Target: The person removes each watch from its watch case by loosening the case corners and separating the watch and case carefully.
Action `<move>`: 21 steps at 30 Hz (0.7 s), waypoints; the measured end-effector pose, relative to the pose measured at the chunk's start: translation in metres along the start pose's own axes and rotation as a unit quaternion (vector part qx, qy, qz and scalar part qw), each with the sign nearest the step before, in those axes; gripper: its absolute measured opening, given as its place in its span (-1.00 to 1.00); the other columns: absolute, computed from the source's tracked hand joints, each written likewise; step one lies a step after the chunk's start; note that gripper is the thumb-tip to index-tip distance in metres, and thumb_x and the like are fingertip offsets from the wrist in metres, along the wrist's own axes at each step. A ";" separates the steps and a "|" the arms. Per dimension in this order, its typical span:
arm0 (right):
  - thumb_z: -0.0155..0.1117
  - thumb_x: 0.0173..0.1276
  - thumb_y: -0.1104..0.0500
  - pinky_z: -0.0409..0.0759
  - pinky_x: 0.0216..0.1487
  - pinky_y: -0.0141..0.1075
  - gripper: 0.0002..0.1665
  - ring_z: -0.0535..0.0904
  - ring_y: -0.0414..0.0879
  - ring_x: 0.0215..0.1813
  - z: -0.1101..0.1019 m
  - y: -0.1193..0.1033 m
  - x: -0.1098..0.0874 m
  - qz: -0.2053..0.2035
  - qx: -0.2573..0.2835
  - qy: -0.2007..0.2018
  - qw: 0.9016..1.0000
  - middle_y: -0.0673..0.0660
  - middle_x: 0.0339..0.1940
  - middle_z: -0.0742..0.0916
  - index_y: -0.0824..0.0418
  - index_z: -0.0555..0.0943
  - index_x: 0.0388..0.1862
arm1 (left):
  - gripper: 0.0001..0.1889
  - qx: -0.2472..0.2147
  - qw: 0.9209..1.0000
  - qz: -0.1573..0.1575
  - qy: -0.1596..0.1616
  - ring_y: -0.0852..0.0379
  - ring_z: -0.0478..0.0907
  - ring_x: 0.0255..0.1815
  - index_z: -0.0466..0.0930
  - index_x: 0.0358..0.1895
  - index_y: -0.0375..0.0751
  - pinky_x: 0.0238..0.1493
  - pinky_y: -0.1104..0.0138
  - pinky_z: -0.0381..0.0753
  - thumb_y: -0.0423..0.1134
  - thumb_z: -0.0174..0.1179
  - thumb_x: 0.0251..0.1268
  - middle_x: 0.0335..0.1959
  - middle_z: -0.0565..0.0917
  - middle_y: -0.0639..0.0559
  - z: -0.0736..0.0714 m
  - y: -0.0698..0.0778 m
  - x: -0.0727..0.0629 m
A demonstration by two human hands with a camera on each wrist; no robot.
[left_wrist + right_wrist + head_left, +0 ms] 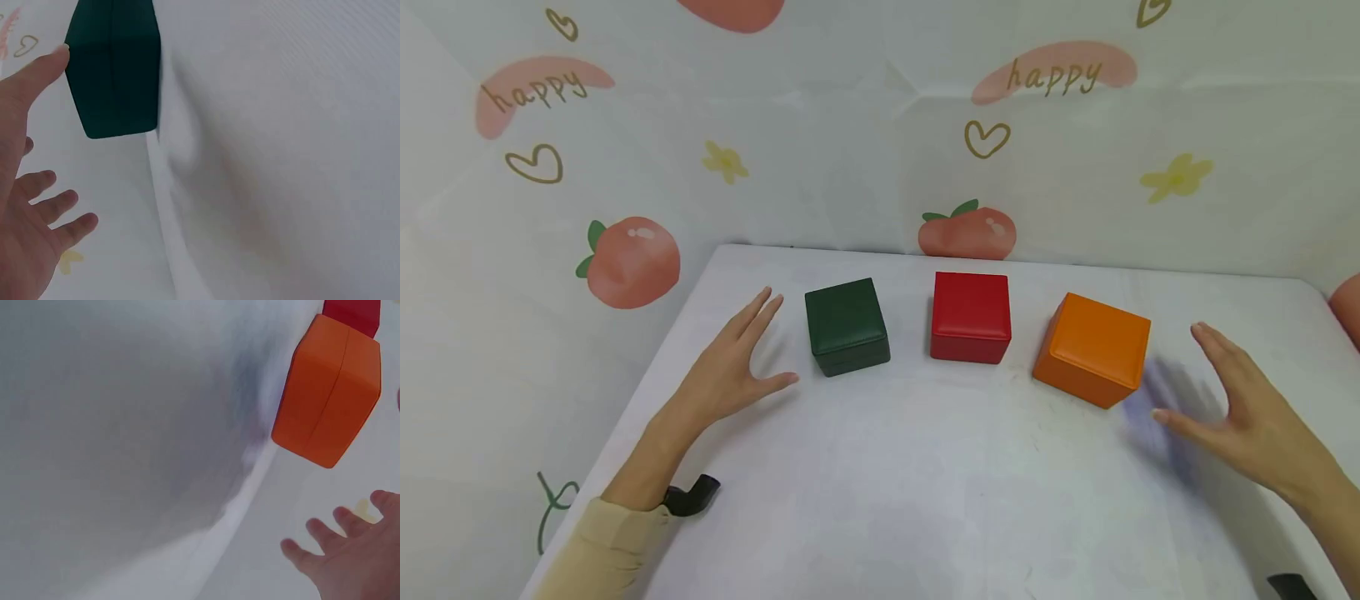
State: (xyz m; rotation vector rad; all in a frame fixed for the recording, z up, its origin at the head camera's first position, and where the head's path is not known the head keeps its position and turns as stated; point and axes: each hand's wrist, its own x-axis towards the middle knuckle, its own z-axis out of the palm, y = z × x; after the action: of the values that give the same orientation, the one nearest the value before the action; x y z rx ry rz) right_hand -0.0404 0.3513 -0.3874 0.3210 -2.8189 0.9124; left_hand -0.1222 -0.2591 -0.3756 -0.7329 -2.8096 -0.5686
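Note:
Three small leather-look boxes with closed lids stand in a row on the white table: a green box [847, 327], a red box [972, 317] and an orange box [1093, 349] turned at an angle. My left hand [733, 367] is just left of the green box, thumb and fingers spread apart, holding nothing. In the left wrist view the green box [115, 69] shows its side seam. To the right of the orange box my right hand [1255, 408] hovers with fingers extended and thumb apart, also holding nothing. The right wrist view shows the orange box [328, 390] beyond the fingers.
The white table [910, 483] ends at a back edge against a white cloth backdrop [850, 108] printed with fruit, hearts and "happy". Black strap pieces [692, 496] hang at the wrists. A beige sleeve [606, 550] covers the left forearm.

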 end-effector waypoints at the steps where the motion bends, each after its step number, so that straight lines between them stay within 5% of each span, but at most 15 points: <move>1: 0.64 -0.02 0.21 -0.21 0.55 -0.33 0.37 -0.02 -0.14 0.60 0.000 -0.002 0.001 0.003 0.015 0.002 1.000 0.21 0.61 0.15 -0.01 -0.02 0.65 | 0.17 -0.008 1.000 0.005 0.008 -0.14 0.11 0.54 -0.01 0.61 0.03 0.29 -0.16 0.39 -0.01 0.58 -0.06 0.61 0.03 0.02 0.000 0.001 0.001; 3: 0.65 -0.06 0.27 -0.14 0.39 -0.66 0.37 0.03 -0.47 0.49 0.000 -0.004 0.002 0.004 0.039 0.012 0.999 0.06 0.58 0.21 -0.04 0.03 0.64 | 0.15 -0.025 0.999 0.016 0.021 -0.12 0.12 0.54 0.04 0.60 0.01 0.30 -0.16 0.37 -0.04 0.58 -0.07 0.60 0.06 0.03 0.000 0.004 0.003; 6: 0.65 -0.12 0.37 0.03 0.20 -0.83 0.35 0.16 -0.61 0.34 -0.001 -0.008 0.004 -0.007 0.069 0.025 0.997 -0.12 0.53 0.28 0.01 0.11 0.62 | 0.11 -0.045 0.998 0.030 0.030 -0.08 0.13 0.54 0.09 0.58 0.01 0.33 -0.14 0.35 -0.07 0.58 -0.07 0.58 0.12 0.02 0.000 0.007 0.006; 21: 0.65 -0.27 0.51 0.26 0.14 -0.78 0.40 0.28 -0.51 0.32 0.004 -0.015 0.022 -0.037 0.101 0.028 0.994 -0.18 0.45 0.36 0.02 0.19 0.58 | -0.14 -0.132 0.980 0.131 0.069 0.00 0.35 0.40 0.36 0.42 -0.23 0.36 0.23 0.39 -0.19 0.53 -0.03 0.40 0.40 -0.05 0.009 0.032 0.023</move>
State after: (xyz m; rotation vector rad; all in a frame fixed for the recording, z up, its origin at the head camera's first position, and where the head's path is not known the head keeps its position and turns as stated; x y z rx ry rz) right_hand -0.0581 0.3338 -0.3780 0.4160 -2.6501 1.1733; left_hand -0.1267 -0.2196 -0.3675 -1.0484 -2.4824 -0.9125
